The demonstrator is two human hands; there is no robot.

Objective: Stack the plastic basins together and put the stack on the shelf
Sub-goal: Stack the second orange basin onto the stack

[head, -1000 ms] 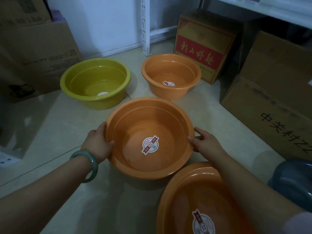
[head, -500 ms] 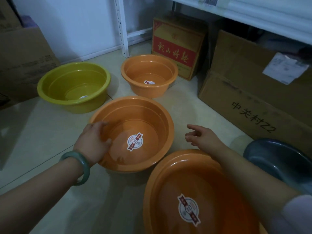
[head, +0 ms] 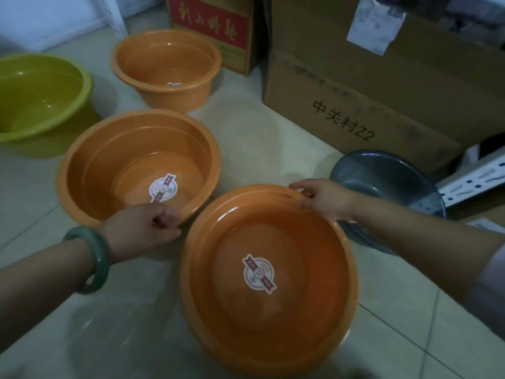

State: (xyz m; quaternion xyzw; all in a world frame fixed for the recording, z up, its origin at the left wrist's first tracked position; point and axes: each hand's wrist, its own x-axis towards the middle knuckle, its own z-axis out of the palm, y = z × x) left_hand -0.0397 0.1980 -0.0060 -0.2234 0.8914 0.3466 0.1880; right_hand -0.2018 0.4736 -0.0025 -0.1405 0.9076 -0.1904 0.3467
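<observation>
Five basins stand on the tiled floor. Nearest me is the large orange basin [head: 273, 310] with a round sticker inside. My right hand [head: 326, 199] rests on its far right rim, fingers over the edge. My left hand [head: 142, 232], with a green bangle on the wrist, has its fingers curled at this basin's left rim, just in front of the middle orange basin [head: 109, 160]; I cannot see a firm grip. A small orange basin [head: 166, 64] stands farther back, a yellow-green basin [head: 38, 97] at the left, and a grey basin [head: 382, 181] behind my right arm.
Cardboard boxes [head: 382, 86] line the right side, and a red and yellow box [head: 210, 26] stands behind the small basin. A white perforated shelf upright [head: 116, 20] rises at the back left, and a white metal shelf rail [head: 475, 181] lies at the right edge.
Both hands have left the middle orange basin and come back toward me to the large orange basin's rim. The view has swung right and down.
</observation>
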